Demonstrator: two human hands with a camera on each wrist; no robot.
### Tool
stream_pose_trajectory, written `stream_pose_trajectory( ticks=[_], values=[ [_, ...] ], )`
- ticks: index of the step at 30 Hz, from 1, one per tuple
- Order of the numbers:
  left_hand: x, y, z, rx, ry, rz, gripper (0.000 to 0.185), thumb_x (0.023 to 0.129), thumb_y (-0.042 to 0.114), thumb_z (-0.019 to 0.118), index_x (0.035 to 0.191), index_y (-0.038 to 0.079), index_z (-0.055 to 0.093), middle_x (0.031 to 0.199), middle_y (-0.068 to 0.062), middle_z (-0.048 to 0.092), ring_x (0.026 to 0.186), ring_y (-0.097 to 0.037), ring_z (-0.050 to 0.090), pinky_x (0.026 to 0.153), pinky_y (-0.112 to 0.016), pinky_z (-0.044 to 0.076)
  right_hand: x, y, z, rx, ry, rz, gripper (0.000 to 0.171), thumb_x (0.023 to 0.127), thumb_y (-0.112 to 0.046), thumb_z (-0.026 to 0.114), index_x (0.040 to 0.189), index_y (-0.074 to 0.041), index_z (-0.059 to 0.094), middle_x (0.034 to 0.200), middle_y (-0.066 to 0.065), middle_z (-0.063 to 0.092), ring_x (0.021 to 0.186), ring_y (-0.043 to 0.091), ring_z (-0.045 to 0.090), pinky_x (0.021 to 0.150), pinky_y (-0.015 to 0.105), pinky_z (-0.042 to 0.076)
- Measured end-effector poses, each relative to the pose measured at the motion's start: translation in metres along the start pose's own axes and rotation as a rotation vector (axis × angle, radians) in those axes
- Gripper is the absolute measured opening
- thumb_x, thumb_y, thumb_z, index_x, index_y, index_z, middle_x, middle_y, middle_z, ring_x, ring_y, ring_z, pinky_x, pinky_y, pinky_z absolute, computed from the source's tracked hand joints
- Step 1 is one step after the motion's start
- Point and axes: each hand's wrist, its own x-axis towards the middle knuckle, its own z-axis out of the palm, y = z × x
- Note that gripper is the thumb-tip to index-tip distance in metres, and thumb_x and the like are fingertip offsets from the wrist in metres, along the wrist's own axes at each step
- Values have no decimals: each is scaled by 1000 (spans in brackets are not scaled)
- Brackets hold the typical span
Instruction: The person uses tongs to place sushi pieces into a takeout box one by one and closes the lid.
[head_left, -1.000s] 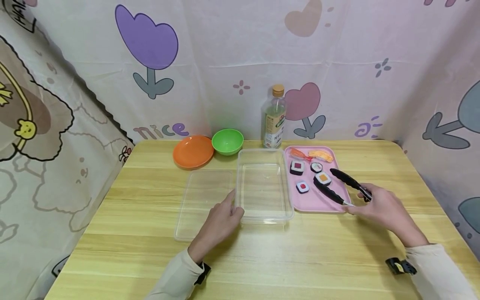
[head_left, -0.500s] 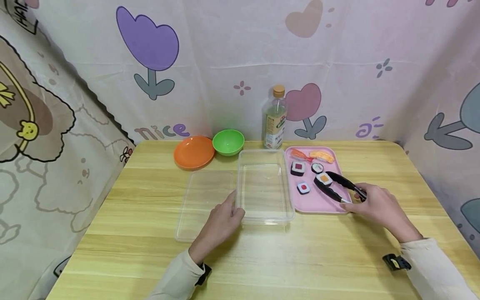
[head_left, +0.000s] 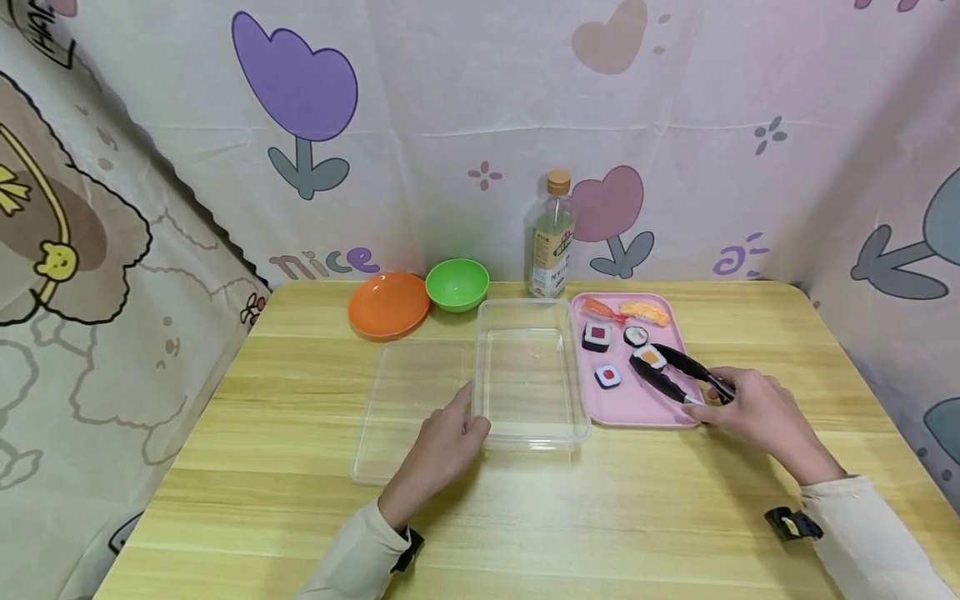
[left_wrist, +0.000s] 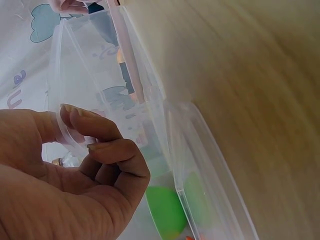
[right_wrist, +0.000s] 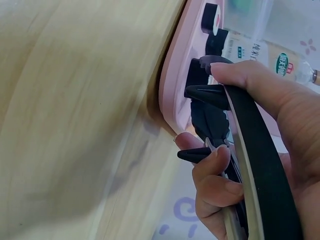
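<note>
On the bench [head_left: 300,517], the clear container [head_left: 528,375] sits centre; the left hand [head_left: 442,446] pinches its near-left corner. At 3 o'clock, on the pink tray [head_left: 645,404], the right hand [head_left: 757,412] grips black tongs [head_left: 675,375], their tips narrow around an orange-centred sushi roll [head_left: 648,357].

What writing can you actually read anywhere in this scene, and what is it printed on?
"nice" in purple letters on the backdrop cloth, behind the orange plate.
The bottle label: green logo and print, too small to read.
Black letters on the cloth's top left corner: cut off, unreadable.
Nothing else carries text.
</note>
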Motion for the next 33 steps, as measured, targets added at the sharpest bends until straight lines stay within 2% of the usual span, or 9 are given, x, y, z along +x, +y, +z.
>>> stream_pose_trajectory(
  ticks=[8,14,19,26,29,33],
  values=[
    [0,1,0,-4,1,11,67,93,17,47,156,-1,32,54,9,33,45,-7,25,41,-23,22,-2,1,-9,16,3,13,55,79,-41,84,108,4,69,81,5,63,67,20,48,55,32,33],
    [-1,0,0,-2,1,17,66,94,16,47,156,0,33,55,9,34,45,-7,26,41,-23,23,-2,-5,-23,13,42,-15,53,81,-39,82,111,3,68,78,3,63,61,18,46,54,32,32],
    [-1,0,-1,-8,0,18,66,94,16,47,156,0,33,55,9,34,45,-7,26,41,-23,23,1,-16,-35,3,44,-24,48,82,-39,82,107,0,67,75,4,58,56,17,42,52,31,31],
    [0,-1,0,-11,2,30,65,94,15,47,156,1,34,54,9,34,45,-7,26,40,-23,23,9,-34,-47,-17,51,-65,68,81,-46,82,122,5,64,69,4,52,54,18,38,54,33,31],
    [0,-1,0,-2,3,29,65,93,15,47,155,0,34,54,9,34,45,-7,26,41,-23,23,14,-43,-51,-34,51,-80,75,80,-49,82,127,7,63,70,4,52,59,20,41,57,35,32],
    [-1,0,0,5,4,24,66,93,16,47,155,-1,33,54,9,33,45,-7,25,41,-23,22,20,-57,-54,-44,49,-105,77,79,-47,84,131,6,62,78,6,58,65,22,43,59,36,34]
  ],
)
